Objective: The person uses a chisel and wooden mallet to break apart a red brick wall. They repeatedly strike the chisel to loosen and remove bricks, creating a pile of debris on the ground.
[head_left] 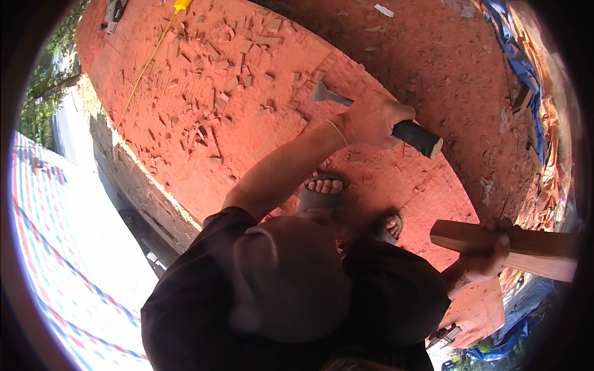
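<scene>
My left hand (377,117) is wrapped round a chisel-like tool, out ahead of me above the reddish slab. Its thick black-wrapped handle (416,137) sticks out to the right of the fist, showing a bare wooden end. On the other side the flared metal blade (323,93) points left, close over the slab's surface; whether it touches I cannot tell. Off to the right, my right hand (495,250) grips a long squared piece of wood (538,243), with fingers over the far side and thumb on the near side. The wood lies roughly level, its far right end near the picture's rim.
Many small chips (210,117) litter the broad reddish slab (247,148). My sandalled feet (320,190) stand on it. A yellow tool (180,5) with a thin yellow line lies at the far left, near a grey device (114,15). Blue sheeting (520,62) hangs at right.
</scene>
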`<control>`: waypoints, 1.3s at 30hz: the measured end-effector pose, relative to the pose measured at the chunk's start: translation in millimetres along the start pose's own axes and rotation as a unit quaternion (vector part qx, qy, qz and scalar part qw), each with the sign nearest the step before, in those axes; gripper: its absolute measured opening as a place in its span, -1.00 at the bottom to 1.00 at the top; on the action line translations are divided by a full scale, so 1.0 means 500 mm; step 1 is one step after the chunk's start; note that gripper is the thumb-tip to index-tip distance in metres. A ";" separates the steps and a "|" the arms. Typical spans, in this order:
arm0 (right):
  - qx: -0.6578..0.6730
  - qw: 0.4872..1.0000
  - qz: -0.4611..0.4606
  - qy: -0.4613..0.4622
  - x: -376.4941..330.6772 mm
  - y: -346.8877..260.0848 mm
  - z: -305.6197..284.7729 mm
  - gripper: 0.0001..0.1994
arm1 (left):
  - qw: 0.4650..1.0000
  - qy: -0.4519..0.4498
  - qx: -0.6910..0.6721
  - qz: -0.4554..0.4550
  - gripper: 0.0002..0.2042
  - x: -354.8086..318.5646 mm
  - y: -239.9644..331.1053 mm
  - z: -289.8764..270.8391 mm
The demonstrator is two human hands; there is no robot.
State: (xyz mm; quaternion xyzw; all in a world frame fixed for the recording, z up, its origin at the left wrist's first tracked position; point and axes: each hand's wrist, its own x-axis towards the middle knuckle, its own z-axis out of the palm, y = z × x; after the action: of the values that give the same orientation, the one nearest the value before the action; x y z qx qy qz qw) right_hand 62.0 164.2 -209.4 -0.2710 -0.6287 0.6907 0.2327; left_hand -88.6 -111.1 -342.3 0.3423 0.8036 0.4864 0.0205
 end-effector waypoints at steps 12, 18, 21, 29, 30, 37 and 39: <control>-0.020 0.997 -0.079 0.013 0.060 -0.063 -0.135 -0.52 | 0.997 -0.037 -0.030 -0.057 -0.75 -0.067 0.015 -0.033; -0.006 0.985 -0.120 0.121 0.054 -0.113 -0.043 -0.54 | 0.998 -0.029 -0.005 -0.063 -0.78 -0.044 0.012 0.002; -0.013 0.998 -0.040 -0.040 -0.039 -0.012 0.039 -0.66 | 0.999 -0.023 0.019 -0.038 -0.79 -0.039 0.001 0.007; -0.242 0.957 0.095 -0.127 -0.084 0.101 -0.060 -0.78 | 0.996 -0.035 0.058 -0.055 -0.78 -0.045 -0.007 0.038; -0.283 0.945 0.058 -0.153 -0.052 0.051 -0.067 -0.78 | 0.995 -0.038 0.066 -0.063 -0.77 -0.044 -0.006 0.040; -0.062 0.995 0.067 0.030 -0.042 0.046 0.083 -0.73 | 0.991 -0.061 0.085 -0.088 -0.78 -0.052 -0.011 0.042; -0.277 0.946 0.102 -0.134 -0.092 0.135 0.075 -0.73 | 0.987 -0.064 0.120 -0.082 -0.79 -0.056 -0.014 0.048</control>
State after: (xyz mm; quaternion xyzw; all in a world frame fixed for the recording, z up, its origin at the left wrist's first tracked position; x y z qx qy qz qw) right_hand 72.5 98.8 -270.6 -0.2924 -0.7899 0.5390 -0.0100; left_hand -62.3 -110.4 -368.8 0.3059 0.8784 0.3602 0.0708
